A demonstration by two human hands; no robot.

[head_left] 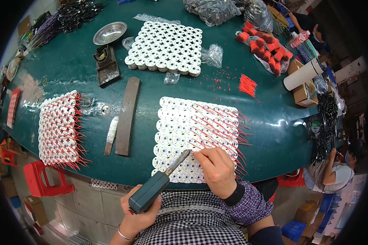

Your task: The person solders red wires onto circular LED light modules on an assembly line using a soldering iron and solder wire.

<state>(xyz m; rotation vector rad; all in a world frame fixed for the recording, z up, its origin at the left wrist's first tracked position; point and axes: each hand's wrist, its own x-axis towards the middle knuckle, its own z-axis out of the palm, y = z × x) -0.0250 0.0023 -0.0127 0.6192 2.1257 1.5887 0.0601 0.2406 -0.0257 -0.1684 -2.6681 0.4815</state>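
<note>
My left hand [141,212] is wrapped round the dark green handle of a soldering iron [148,191]. Its metal tip points up and right, over a panel of white round circuit boards [171,122] at the table's near edge. Close to that tip, my right hand [218,169] has thumb and forefinger pinched together above the panel. What sits between them is too small to make out; red wires lie right beside the fingers. Rows of thin red wires [216,126] cover the panel's right part, their free ends sticking out past its right edge.
Left stands another wired panel [57,128], with a flat bar [127,116] and a wrapped blade [111,134] nearer. Farther back are a stack of white round boards [165,47], a metal bowl [109,33], loose red wires [247,85], red bundles [269,49] and a white bottle [302,75].
</note>
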